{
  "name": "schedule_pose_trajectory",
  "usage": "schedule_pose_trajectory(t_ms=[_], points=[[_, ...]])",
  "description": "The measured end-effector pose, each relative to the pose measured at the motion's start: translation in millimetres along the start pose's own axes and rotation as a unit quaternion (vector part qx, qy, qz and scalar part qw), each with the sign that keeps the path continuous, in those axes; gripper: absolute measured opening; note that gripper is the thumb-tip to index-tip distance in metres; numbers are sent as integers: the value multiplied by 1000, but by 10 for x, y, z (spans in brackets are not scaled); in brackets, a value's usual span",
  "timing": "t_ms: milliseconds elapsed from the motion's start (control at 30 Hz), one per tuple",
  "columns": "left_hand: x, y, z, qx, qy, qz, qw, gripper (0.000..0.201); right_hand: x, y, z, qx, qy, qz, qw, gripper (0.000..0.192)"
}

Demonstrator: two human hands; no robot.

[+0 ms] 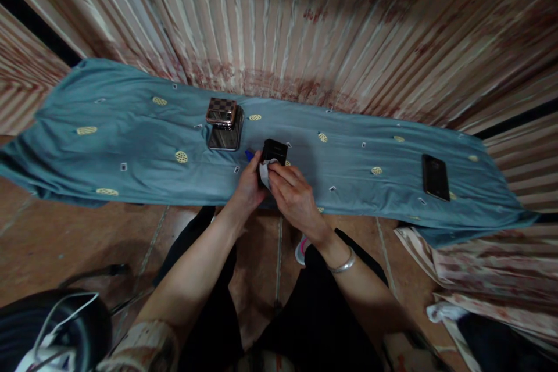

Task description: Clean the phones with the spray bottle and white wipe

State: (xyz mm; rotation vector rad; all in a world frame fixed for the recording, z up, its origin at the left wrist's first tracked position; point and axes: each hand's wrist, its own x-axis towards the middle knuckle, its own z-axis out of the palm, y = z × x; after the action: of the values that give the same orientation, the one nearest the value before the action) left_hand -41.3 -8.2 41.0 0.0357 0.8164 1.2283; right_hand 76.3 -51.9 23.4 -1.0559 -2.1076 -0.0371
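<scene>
Clasping a boxy black case (274, 152), left hand (249, 185); right hand (293, 193) pinches soft white cloth (264, 172).

Two hands (279, 189), one black box (274, 153), one white cloth (264, 172), one phone (435, 176), two checkered cases (223, 122).

A bed covered by a teal sheet (131, 128) carries a checkered case on a shiny box (224, 122) near its far edge and a dark phone (435, 176) toward its right end.

No readable text, label, brand or number shows anywhere.
</scene>
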Motion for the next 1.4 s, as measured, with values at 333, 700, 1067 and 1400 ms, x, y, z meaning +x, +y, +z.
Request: schedule_pose_trajectory(t_ms=[333, 700, 1067, 1400], points=[[19, -88, -43, 25, -44, 3, 999, 24, 7, 240, -46, -20, 31, 26, 999, 33], [1, -192, -76, 90, -149, 29, 984, 10, 101, 446, -140, 11, 65, 92, 994, 34], [4, -175, -139, 86, -154, 38, 984, 13, 128, 291, -170, -5, 51, 49, 997, 39], [-30, 17, -124, 43, -66, 33, 996, 9, 84, -72, -101, -2, 14, -1, 1000, 35]])
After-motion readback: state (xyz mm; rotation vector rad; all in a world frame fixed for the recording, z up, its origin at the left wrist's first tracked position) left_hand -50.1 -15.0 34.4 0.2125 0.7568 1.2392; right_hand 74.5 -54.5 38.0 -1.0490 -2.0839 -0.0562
